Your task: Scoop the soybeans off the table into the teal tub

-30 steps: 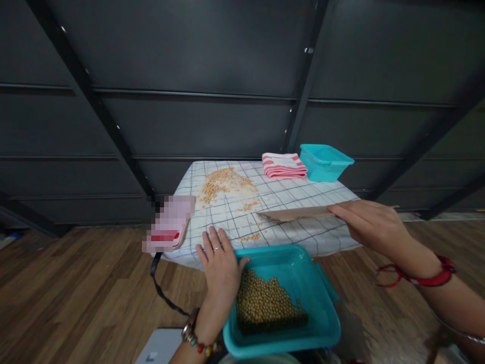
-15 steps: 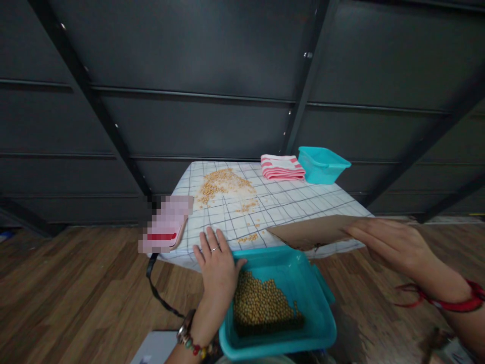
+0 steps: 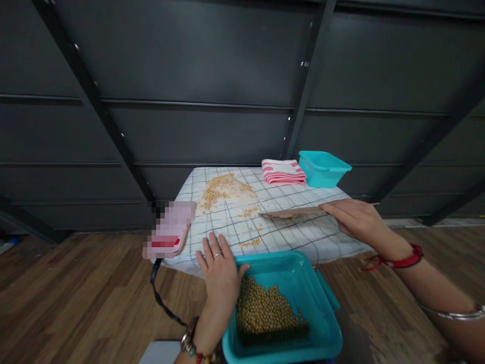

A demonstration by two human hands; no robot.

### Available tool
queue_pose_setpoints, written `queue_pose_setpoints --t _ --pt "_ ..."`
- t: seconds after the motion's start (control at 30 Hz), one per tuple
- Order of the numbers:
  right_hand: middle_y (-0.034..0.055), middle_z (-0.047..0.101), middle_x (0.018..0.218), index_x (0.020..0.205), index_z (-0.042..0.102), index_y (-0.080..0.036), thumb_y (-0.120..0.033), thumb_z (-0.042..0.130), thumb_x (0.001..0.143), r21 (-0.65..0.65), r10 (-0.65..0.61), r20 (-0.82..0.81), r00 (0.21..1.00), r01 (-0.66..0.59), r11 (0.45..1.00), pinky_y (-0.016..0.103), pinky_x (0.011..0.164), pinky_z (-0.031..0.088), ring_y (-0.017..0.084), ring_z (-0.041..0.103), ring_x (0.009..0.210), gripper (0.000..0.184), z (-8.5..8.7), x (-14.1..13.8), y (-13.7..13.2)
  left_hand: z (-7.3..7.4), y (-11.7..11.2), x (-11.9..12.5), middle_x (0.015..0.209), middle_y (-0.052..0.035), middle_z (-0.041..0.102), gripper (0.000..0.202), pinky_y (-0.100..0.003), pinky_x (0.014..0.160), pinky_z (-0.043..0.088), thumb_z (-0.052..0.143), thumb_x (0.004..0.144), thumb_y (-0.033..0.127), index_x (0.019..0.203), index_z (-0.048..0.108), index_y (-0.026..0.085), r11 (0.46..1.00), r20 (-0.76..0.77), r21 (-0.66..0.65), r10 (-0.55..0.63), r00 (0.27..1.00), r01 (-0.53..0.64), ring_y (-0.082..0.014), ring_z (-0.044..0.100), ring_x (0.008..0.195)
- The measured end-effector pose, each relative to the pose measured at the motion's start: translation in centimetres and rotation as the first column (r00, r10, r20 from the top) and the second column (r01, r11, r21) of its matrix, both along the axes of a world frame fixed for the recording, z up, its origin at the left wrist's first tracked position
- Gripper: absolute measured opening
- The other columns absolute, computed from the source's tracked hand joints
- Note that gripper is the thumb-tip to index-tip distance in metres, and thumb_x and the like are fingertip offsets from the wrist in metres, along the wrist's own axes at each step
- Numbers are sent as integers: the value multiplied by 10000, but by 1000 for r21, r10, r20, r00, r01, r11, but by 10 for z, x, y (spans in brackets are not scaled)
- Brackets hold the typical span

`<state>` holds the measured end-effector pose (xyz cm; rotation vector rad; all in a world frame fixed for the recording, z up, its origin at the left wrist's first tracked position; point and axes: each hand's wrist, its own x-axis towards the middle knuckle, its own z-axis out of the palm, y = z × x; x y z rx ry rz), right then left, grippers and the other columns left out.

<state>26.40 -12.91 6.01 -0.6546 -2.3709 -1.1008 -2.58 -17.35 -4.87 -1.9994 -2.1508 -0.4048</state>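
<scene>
My left hand [image 3: 220, 271] grips the near-left rim of a teal tub [image 3: 322, 323] that holds a heap of yellow soybeans [image 3: 265, 313], fingers lying over the edge of the checked tablecloth [image 3: 303, 232]. My right hand [image 3: 354, 220] holds a flat brown cardboard sheet [image 3: 291, 213] nearly level over the cloth, its far end near a few scattered beans [image 3: 252, 242]. A larger spill of beans [image 3: 223, 187] lies at the table's far left.
A folded pink-and-white striped towel [image 3: 283, 171] and a second, smaller teal tub [image 3: 323, 168] sit at the table's far right. A pink blurred object [image 3: 169, 230] with a black strap hangs at the left edge. Dark panelled wall behind; wooden floor all round.
The cardboard sheet in my right hand dipped toward the near tub's rim, then came back up and out over the cloth. My left hand stayed on the tub.
</scene>
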Motion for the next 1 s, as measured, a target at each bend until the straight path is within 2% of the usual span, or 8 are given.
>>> queue_pose_setpoints --t 0.37,0.67,0.87,1.0 --pt "48 657 748 1043 512 -168 31 356 783 -54 31 -12 999 -31 998 267 607 515 147 619 667 363 3 -9 -14 -1 0 -1 1378 -277 358 775 -594 1005 274 622 682 400 1300 361 11 1000 -6 28 -5 1000 5 -408 312 1273" --pt "29 657 770 1139 456 -208 15 365 795 -137 64 -30 997 -68 988 262 603 517 142 628 682 420 8 -13 -25 7 -1 1 1356 -283 383 770 -592 997 291 662 654 377 1272 398 3 1000 30 7 13 999 -13 -408 339 1258" --pt "69 656 763 1044 485 -141 56 381 757 -77 52 7 999 -51 996 276 609 521 157 618 674 364 7 -24 -15 3 0 0 1349 -291 385 791 -603 986 296 674 640 391 1265 402 -11 999 26 35 1 1000 -2 -424 340 1252" --pt "77 658 775 1019 496 -127 66 389 754 -99 56 24 998 -54 994 282 618 522 158 613 687 345 3 -24 -10 3 1 0 1343 -296 391 803 -610 983 295 688 626 386 1264 402 -8 999 42 32 -7 999 6 -424 348 1247"
